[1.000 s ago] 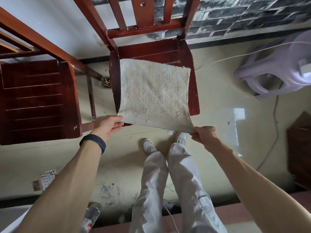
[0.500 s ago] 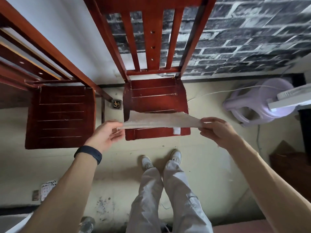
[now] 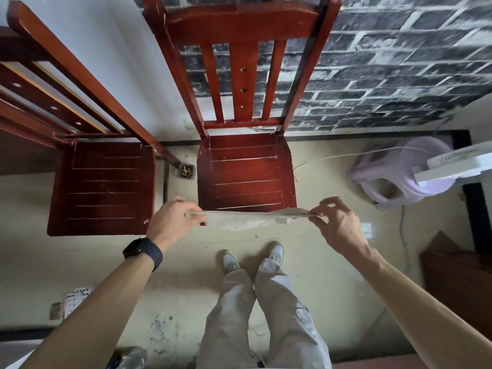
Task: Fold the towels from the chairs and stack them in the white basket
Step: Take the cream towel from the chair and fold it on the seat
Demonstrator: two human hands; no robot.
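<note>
Grip, left: the left hand (image 3: 173, 222) pinches the left end of the towel (image 3: 239, 222), thumb on top and fingers curled beneath, clamped on the cloth.
Grip, right: the right hand (image 3: 338, 225) pinches the right end between thumb and forefinger. Its other fingers arch loosely above and hold nothing.
Towel: it is stretched nearly level between the two hands and seen edge-on as a thin pale band. A slack part sags below that line. How many layers each pinch holds cannot be told.
Where it is: it hangs in the air just in front of the seat edge of the middle chair (image 3: 245, 177), apart from the wood and above the floor (image 3: 314, 262).
Why held so: probably, pulling from both ends keeps the edge straight so a fold can be lined up. Holding it off the chair lets the rest hang free.
Towel relative to grip: nearly all the cloth lies between the two pinches, with only a small tip showing past the right thumb. The middle span has no support.
Left chair (image 3: 103, 187): it stands beside the middle one, its front corner near the left hand.
Basket: a white thing (image 3: 458, 162) juts in at the right edge over a lilac stool (image 3: 394, 182). Whether it is the basket cannot be told.
</note>
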